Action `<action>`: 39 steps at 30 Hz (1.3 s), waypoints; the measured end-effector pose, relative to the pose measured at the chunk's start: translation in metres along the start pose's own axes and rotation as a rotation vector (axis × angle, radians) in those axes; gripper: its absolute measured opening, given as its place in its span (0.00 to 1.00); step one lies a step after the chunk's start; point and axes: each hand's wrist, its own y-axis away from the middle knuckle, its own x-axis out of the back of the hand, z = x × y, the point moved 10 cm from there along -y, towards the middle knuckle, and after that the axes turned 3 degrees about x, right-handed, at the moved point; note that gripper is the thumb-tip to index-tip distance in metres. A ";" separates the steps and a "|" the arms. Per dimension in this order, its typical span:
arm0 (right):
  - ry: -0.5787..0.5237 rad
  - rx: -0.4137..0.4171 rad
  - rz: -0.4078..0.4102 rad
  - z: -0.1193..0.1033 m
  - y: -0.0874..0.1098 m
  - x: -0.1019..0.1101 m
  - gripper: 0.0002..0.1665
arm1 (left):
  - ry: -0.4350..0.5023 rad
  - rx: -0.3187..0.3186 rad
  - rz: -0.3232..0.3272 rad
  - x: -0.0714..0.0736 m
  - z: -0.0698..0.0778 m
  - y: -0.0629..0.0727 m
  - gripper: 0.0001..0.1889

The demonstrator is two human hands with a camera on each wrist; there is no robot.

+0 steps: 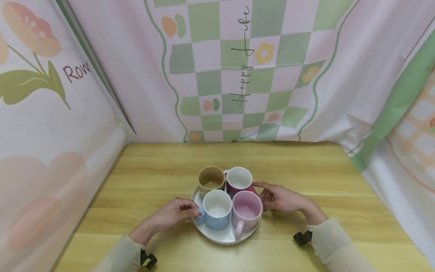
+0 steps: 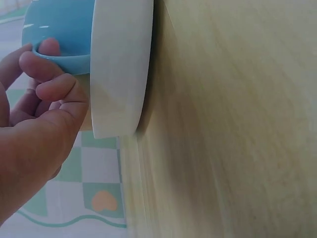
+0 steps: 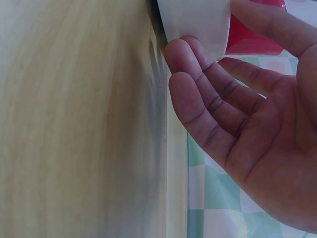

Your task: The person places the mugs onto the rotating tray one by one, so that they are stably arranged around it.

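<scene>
Four mugs stand upright on a round white tray point(image 1: 222, 237): a light blue mug point(image 1: 217, 222) at front left, a pink mug point(image 1: 250, 224) at front right, a tan-brown mug point(image 1: 211, 180) behind, and a red mug point(image 1: 239, 179) with a white inside. My left hand point(image 1: 171, 214) pinches the handle of the blue mug, a fingertip showing through the loop in the left wrist view. At the opposite side, my right hand point(image 1: 284, 198) touches the red mug with one extended finger. Its other fingers point(image 3: 185, 99) lie loosely bent by the tray's side wall point(image 3: 195, 22).
The tray rests on a wood-grain table point(image 1: 149, 170). A checkered curtain point(image 1: 238, 75) hangs along the table's back edge, and printed cloths close in the left and right sides. Dark devices point(image 1: 302, 238) are strapped at both wrists.
</scene>
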 end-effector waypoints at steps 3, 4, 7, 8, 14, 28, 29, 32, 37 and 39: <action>0.000 0.008 -0.002 0.000 -0.001 0.000 0.44 | 0.006 0.008 0.010 0.002 -0.001 0.000 0.15; 0.001 0.007 -0.002 0.001 -0.001 -0.001 0.43 | 0.008 0.010 0.011 0.002 0.000 0.001 0.14; 0.002 0.008 -0.003 0.002 -0.001 -0.001 0.43 | 0.007 0.005 0.016 0.003 0.001 0.001 0.14; 0.001 0.008 -0.003 0.002 -0.001 -0.001 0.43 | 0.004 0.003 0.017 0.004 0.001 0.001 0.14; -0.019 0.007 -0.008 0.001 0.000 -0.001 0.44 | -0.009 -0.024 0.035 0.007 0.002 -0.001 0.14; -0.020 0.010 -0.005 0.001 0.000 -0.001 0.44 | -0.053 -0.079 0.094 0.020 0.005 -0.011 0.14; -0.021 0.010 -0.004 0.001 0.000 -0.001 0.44 | -0.043 -0.079 0.095 0.021 0.005 -0.012 0.14; -0.019 0.010 -0.003 0.002 -0.001 0.000 0.44 | -0.010 -0.076 0.098 0.022 0.005 -0.013 0.14; -0.011 0.007 -0.005 0.002 -0.001 0.000 0.44 | 0.035 -0.080 0.099 0.023 0.005 -0.014 0.15; -0.013 0.006 -0.009 0.002 -0.001 -0.001 0.44 | 0.043 -0.082 0.095 0.023 0.005 -0.014 0.15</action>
